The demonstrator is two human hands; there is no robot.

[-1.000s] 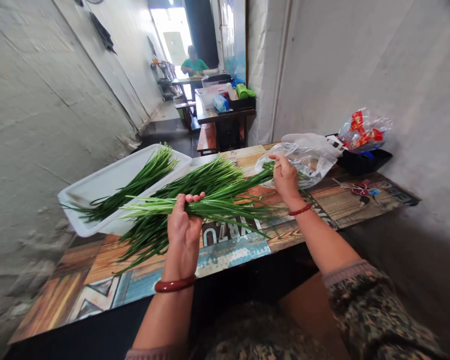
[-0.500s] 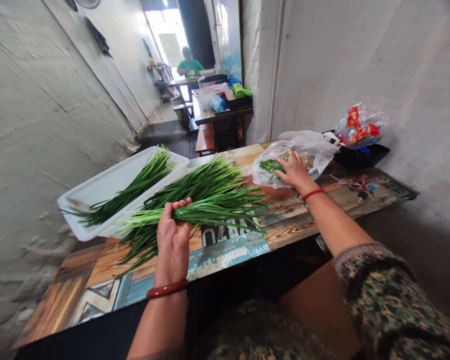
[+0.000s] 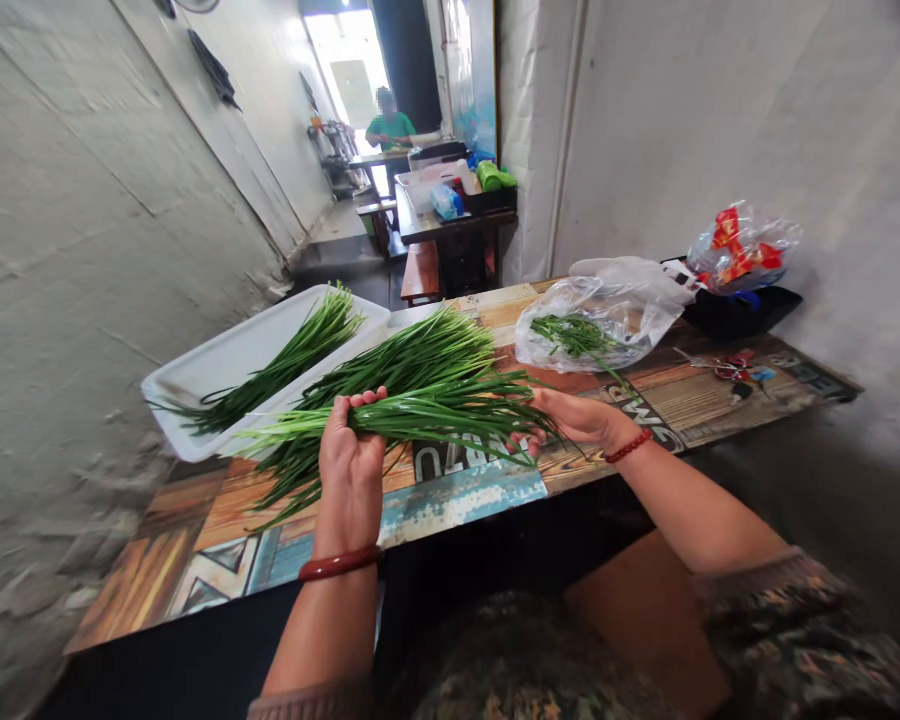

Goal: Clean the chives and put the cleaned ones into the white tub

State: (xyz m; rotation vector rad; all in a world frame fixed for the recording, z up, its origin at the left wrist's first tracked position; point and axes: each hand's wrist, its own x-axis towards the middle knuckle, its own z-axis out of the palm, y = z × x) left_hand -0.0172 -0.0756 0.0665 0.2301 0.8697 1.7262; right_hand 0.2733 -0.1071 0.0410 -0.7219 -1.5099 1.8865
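Note:
My left hand (image 3: pixel 351 452) is closed round a bunch of garlic chives (image 3: pixel 442 412), raised above the table with its pale ends pointing left. At the bunch's green tips, on the right, is my right hand (image 3: pixel 576 418). Its fingers are apart, partly hidden behind the leaves. Behind the held bunch lies a bigger pile of chives (image 3: pixel 412 352). A white plastic tray (image 3: pixel 214 352) to the left has more chives (image 3: pixel 292 362) in it. Beyond my right hand, a clear plastic bag (image 3: pixel 634 318) lies spread out with loose green scraps (image 3: pixel 570 333) on it.
The patterned wooden table (image 3: pixel 465 490) runs along a wall on the right. Red-handled scissors (image 3: pixel 735 365) lie near its right end, by a black container (image 3: pixel 746 312) and a red-and-clear plastic bag (image 3: pixel 746 245). Farther back, a person in green (image 3: pixel 391 130) sits at another table.
My right hand has moved from the scraps on the plastic bag back to the tips of the held bunch. My left hand keeps its hold. The view has shifted slightly.

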